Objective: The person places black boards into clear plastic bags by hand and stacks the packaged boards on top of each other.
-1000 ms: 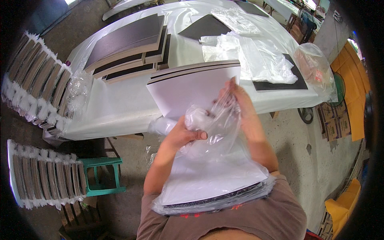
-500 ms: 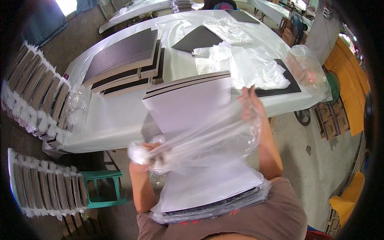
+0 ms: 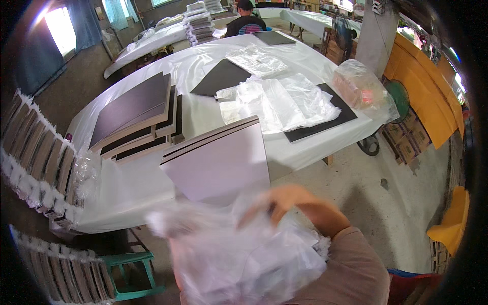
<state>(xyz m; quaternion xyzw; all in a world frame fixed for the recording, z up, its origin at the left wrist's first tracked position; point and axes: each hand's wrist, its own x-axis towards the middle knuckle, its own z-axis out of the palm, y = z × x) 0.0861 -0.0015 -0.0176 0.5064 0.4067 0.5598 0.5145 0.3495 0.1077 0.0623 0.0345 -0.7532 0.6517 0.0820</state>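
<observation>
A clear plastic bag [image 3: 234, 249], smeared by motion, lies bunched over a white-faced stack of boards in my lap. My right hand [image 3: 277, 201] is bent over the top of the bag, its fingers pointing down and too blurred to show whether they grip. Plastic covers my left hand, at the left side of the bag; only a strip of the arm shows. Just beyond, a few thick boards [image 3: 218, 168] lean together at the table's near edge, white face towards me.
The table [image 3: 127, 198] carries stacked dark boards [image 3: 132, 107], flat clear bags [image 3: 279, 101] and a filled plastic bag [image 3: 363, 89]. Wrapped stacks [image 3: 38, 152] stand at the left, near a green stool [image 3: 132, 274]. A person [image 3: 245, 20] sits at the far side.
My right hand has swung down and inward from the raised, stretched film. The bag now lies bunched over the stack in my lap. The view has tilted up, showing more of the room.
</observation>
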